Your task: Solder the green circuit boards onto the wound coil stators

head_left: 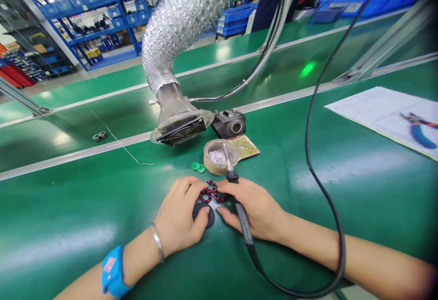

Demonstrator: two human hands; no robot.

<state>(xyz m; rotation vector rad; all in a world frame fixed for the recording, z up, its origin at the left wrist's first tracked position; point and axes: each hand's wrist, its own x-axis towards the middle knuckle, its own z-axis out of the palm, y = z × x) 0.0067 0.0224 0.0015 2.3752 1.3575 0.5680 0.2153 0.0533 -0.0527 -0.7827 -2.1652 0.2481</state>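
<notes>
My left hand (183, 211) curls at the centre of the green bench, its thumb on a round black disc (207, 217) and its fingertips at red-and-black wound rings (205, 196). Opposite it, my right hand (256, 206) holds a soldering iron (243, 222), with thumb and index finger apart beside the rings. The iron's tip points up over a tape roll (212, 165) with silvery material inside. Small green discs (195, 166) lie left of the roll. Part of the black disc is hidden under my left hand.
A fume extractor nozzle (181, 128) hangs above the bench beside a dark iron stand (230, 124) and yellowish sponge (247, 147). The iron's black cable (310, 154) loops on the right. Pliers (422, 131) rest on paper (372, 113); dark rings (99, 136) sit far left.
</notes>
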